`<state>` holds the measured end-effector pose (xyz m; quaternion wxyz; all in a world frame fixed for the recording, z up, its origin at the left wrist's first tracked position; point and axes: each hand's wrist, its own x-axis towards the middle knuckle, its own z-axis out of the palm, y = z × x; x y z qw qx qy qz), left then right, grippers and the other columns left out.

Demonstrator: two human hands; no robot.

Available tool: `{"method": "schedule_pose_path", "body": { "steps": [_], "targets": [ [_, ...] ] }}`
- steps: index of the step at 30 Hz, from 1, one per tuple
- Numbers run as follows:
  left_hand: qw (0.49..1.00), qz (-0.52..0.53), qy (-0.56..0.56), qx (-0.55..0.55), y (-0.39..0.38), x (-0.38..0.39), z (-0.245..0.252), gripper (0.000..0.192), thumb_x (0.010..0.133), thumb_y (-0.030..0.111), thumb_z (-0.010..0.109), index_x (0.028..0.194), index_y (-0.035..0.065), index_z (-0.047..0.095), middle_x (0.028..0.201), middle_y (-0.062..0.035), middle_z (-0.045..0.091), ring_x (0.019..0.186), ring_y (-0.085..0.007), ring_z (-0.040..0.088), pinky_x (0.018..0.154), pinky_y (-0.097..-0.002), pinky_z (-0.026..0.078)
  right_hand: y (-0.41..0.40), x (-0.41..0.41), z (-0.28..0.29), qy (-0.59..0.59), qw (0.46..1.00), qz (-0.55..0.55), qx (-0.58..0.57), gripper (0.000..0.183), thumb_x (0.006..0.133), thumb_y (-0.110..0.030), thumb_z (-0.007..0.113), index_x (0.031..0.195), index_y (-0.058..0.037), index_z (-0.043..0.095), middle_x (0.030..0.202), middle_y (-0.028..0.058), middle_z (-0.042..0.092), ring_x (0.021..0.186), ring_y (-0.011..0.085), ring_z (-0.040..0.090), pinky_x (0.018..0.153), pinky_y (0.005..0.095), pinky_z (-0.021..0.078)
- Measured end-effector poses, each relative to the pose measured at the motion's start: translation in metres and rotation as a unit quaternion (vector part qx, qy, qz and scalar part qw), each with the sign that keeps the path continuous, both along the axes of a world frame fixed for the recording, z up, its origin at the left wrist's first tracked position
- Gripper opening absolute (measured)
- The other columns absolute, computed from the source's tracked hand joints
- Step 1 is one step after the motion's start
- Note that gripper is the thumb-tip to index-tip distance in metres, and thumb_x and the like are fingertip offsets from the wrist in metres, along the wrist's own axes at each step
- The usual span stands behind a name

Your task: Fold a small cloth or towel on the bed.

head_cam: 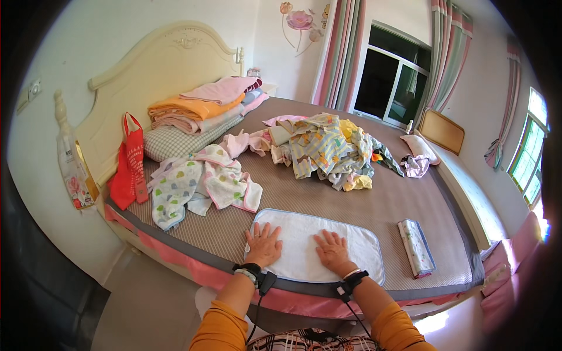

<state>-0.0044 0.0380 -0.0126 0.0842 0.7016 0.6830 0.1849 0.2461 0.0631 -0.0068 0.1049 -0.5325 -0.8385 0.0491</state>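
A white cloth with light-blue edging lies spread flat along the near edge of the bed. On its left end my left hand rests palm down with the fingers apart. My right hand presses palm down on the right half, fingers also spread. Neither hand grips anything. To the right lies a folded cloth bundle with a small print and blue edging. Beyond my left hand are crumpled white cloths with coloured spots, some edged in pink.
A heap of baby clothes and cloths covers the middle of the bed. Folded blankets lie on a checked pillow by the headboard. A red bag sits at the left. A pink pillow lies far right.
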Motion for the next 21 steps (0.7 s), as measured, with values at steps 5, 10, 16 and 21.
{"method": "schedule_pose_path", "body": {
  "steps": [5, 10, 16, 21],
  "targets": [
    [1.0, -0.009, 0.005, -0.007, 0.002, 0.003, 0.001, 0.053, 0.088, 0.038, 0.044, 0.139, 0.0223, 0.039, 0.149, -0.0143, 0.026, 0.138, -0.0431, 0.011, 0.108, -0.0632, 0.003, 0.013, 0.061, -0.002, 0.012, 0.995, -0.097, 0.014, 0.047, 0.092, -0.04, 0.039, 0.137, -0.0253, 0.044, 0.147, 0.0116, 0.032, 0.136, 0.0366, 0.026, 0.107, 0.0609, 0.0159],
    [1.0, -0.005, 0.003, -0.002, 0.0, 0.002, 0.0, 0.053, 0.088, 0.038, 0.044, 0.139, 0.0221, 0.039, 0.148, -0.0139, 0.027, 0.139, -0.0427, 0.012, 0.108, -0.0635, 0.003, 0.01, 0.089, -0.004, 0.063, 0.982, -0.17, 0.048, 0.048, 0.091, -0.041, 0.04, 0.133, -0.0212, 0.049, 0.144, 0.0136, 0.037, 0.135, 0.0374, 0.027, 0.107, 0.0618, 0.0143],
    [1.0, -0.007, 0.003, 0.001, 0.001, 0.003, 0.002, 0.053, 0.088, 0.037, 0.046, 0.138, 0.0215, 0.04, 0.148, -0.0142, 0.028, 0.138, -0.0433, 0.012, 0.107, -0.0638, 0.003, 0.003, 0.09, -0.003, 0.069, 0.981, -0.165, 0.072, 0.047, 0.091, -0.04, 0.039, 0.132, -0.0191, 0.05, 0.143, 0.0142, 0.038, 0.133, 0.0383, 0.03, 0.107, 0.0619, 0.0149],
    [1.0, -0.011, 0.01, -0.002, 0.002, 0.001, 0.0, 0.052, 0.088, 0.037, 0.046, 0.137, 0.021, 0.04, 0.147, -0.0158, 0.028, 0.137, -0.045, 0.013, 0.107, -0.0648, 0.004, 0.0, 0.087, -0.004, 0.065, 0.981, -0.165, 0.084, 0.047, 0.092, -0.038, 0.038, 0.132, -0.0179, 0.049, 0.142, 0.0145, 0.038, 0.133, 0.038, 0.031, 0.107, 0.0613, 0.0157]
  ]
}}
